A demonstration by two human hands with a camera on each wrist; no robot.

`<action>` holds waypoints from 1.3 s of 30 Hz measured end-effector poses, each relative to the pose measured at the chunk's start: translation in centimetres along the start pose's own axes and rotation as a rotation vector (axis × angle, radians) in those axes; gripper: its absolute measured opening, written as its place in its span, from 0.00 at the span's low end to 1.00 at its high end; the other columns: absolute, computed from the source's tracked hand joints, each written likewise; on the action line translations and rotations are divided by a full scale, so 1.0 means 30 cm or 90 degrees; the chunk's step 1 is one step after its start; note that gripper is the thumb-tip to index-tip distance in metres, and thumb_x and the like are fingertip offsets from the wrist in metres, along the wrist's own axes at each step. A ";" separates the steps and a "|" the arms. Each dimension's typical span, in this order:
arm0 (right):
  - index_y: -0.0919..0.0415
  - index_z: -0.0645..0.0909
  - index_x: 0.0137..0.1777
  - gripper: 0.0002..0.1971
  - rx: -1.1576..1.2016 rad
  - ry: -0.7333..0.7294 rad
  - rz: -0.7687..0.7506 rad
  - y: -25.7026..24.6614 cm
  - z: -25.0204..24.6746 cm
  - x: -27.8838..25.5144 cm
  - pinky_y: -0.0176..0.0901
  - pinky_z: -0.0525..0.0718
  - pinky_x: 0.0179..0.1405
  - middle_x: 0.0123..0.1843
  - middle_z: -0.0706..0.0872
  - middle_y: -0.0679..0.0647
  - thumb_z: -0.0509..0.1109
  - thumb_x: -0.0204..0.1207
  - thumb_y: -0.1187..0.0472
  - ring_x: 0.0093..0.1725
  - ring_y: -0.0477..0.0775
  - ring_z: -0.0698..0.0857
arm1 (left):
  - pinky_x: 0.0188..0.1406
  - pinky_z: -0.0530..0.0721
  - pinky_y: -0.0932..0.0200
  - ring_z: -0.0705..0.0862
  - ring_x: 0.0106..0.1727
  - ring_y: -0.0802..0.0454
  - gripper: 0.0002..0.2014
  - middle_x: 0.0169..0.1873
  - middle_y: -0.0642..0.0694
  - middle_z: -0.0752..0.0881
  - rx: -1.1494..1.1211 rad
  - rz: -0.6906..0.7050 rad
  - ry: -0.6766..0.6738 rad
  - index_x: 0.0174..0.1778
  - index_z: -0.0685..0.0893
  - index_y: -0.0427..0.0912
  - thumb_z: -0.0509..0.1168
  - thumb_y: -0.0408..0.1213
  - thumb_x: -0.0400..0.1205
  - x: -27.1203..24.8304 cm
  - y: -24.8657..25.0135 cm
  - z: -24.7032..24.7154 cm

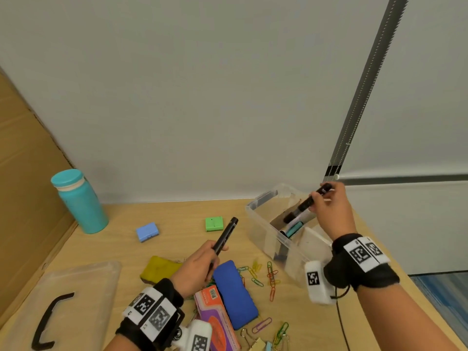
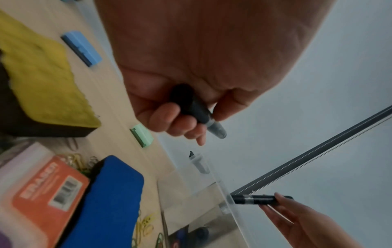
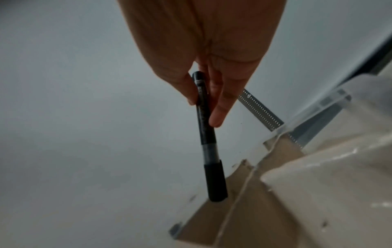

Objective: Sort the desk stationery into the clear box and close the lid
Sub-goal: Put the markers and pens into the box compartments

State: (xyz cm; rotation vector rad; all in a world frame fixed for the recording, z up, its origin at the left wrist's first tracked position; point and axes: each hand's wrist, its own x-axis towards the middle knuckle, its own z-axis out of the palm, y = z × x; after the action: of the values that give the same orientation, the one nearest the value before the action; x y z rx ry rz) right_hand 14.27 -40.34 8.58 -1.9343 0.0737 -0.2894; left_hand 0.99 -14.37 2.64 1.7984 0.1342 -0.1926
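Note:
My right hand (image 1: 326,201) pinches a black marker (image 1: 306,203) by its upper end over the clear box (image 1: 260,224); the capped end (image 3: 215,182) points down into a cardboard-divided compartment. Other pens (image 1: 293,228) lie inside the box. My left hand (image 1: 200,264) grips a second black marker (image 1: 225,235) above the desk, left of the box, its tip raised toward the back. In the left wrist view the fingers (image 2: 169,117) curl round that marker (image 2: 197,110). The clear lid (image 1: 65,300) with a black handle lies at the front left.
On the wooden desk (image 1: 177,214) lie a blue eraser (image 1: 235,292), a yellow one (image 1: 159,269), a packaged orange eraser (image 1: 217,317), small blue (image 1: 147,232) and green (image 1: 214,224) boxes, and several coloured paper clips (image 1: 271,277). A teal bottle (image 1: 79,201) stands at the back left beside cardboard.

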 end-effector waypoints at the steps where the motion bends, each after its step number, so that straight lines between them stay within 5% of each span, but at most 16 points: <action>1: 0.57 0.70 0.65 0.14 -0.034 0.012 0.007 0.014 0.003 0.027 0.55 0.87 0.56 0.56 0.82 0.58 0.65 0.81 0.63 0.54 0.59 0.86 | 0.20 0.64 0.63 0.65 0.20 0.59 0.16 0.27 0.48 0.68 0.001 -0.008 0.005 0.60 0.77 0.41 0.45 0.30 0.87 -0.001 -0.008 -0.003; 4: 0.60 0.70 0.63 0.15 -0.147 -0.087 0.101 0.057 0.041 0.095 0.53 0.87 0.53 0.58 0.83 0.65 0.67 0.79 0.66 0.55 0.64 0.86 | 0.19 0.64 0.65 0.65 0.18 0.60 0.15 0.25 0.49 0.68 0.012 -0.033 0.016 0.59 0.78 0.41 0.47 0.29 0.87 -0.007 -0.025 -0.003; 7: 0.61 0.66 0.72 0.22 -0.281 -0.205 0.144 0.054 0.066 0.118 0.51 0.82 0.59 0.70 0.75 0.67 0.65 0.80 0.63 0.62 0.65 0.82 | 0.21 0.64 0.64 0.66 0.20 0.59 0.14 0.27 0.50 0.71 0.031 -0.044 0.020 0.59 0.78 0.43 0.48 0.29 0.86 -0.012 -0.034 -0.006; 10: 0.62 0.61 0.80 0.26 -0.331 -0.223 0.105 0.029 0.051 0.106 0.51 0.73 0.69 0.80 0.61 0.64 0.61 0.83 0.62 0.73 0.66 0.73 | 0.25 0.66 0.61 0.67 0.25 0.56 0.13 0.35 0.43 0.74 0.049 -0.049 0.026 0.59 0.77 0.40 0.49 0.29 0.85 -0.018 -0.049 -0.022; 16: 0.61 0.68 0.76 0.21 -0.372 -0.198 -0.010 0.095 -0.054 0.009 0.51 0.68 0.74 0.79 0.66 0.59 0.59 0.83 0.61 0.76 0.59 0.70 | 0.25 0.68 0.67 0.69 0.25 0.61 0.15 0.41 0.46 0.79 0.075 -0.031 0.034 0.54 0.76 0.53 0.51 0.27 0.86 -0.042 -0.057 -0.025; 19: 0.62 0.63 0.79 0.25 -0.461 -0.160 0.025 0.184 -0.105 -0.049 0.56 0.62 0.79 0.83 0.59 0.60 0.58 0.84 0.57 0.81 0.62 0.59 | 0.28 0.71 0.71 0.73 0.29 0.63 0.16 0.45 0.50 0.80 0.159 0.034 0.051 0.66 0.74 0.53 0.52 0.31 0.87 -0.042 -0.027 0.015; 23: 0.69 0.49 0.82 0.31 -0.472 -0.141 0.040 0.297 -0.079 -0.116 0.57 0.54 0.83 0.86 0.43 0.62 0.53 0.85 0.54 0.84 0.62 0.47 | 0.52 0.72 0.78 0.76 0.52 0.67 0.23 0.64 0.53 0.76 0.338 0.167 0.089 0.80 0.62 0.50 0.51 0.36 0.87 -0.018 0.091 0.115; 28: 0.70 0.43 0.83 0.32 -0.349 -0.088 0.004 0.327 -0.040 -0.156 0.54 0.53 0.83 0.85 0.36 0.58 0.50 0.85 0.57 0.85 0.57 0.45 | 0.75 0.70 0.54 0.69 0.72 0.50 0.31 0.73 0.46 0.70 0.573 0.232 0.108 0.82 0.54 0.46 0.57 0.30 0.84 0.118 0.226 0.291; 34: 0.69 0.43 0.83 0.32 -0.349 -0.084 -0.006 0.343 -0.040 -0.157 0.54 0.54 0.82 0.85 0.36 0.57 0.50 0.85 0.57 0.84 0.57 0.47 | 0.71 0.69 0.46 0.73 0.69 0.39 0.23 0.68 0.37 0.76 0.848 0.165 0.033 0.76 0.65 0.35 0.55 0.34 0.84 0.323 0.293 0.414; 39: 0.69 0.43 0.83 0.32 -0.349 -0.083 -0.006 0.343 -0.042 -0.157 0.54 0.54 0.82 0.85 0.36 0.58 0.50 0.85 0.57 0.85 0.57 0.47 | 0.69 0.67 0.45 0.76 0.67 0.39 0.19 0.67 0.38 0.78 0.869 0.088 -0.079 0.72 0.70 0.37 0.54 0.32 0.83 0.391 0.311 0.456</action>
State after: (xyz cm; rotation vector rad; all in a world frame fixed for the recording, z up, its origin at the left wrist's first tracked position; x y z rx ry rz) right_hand 10.31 -44.44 -1.26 -2.4938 0.0626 -0.1553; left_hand 13.47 -29.98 6.07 3.1247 -0.2929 -0.3363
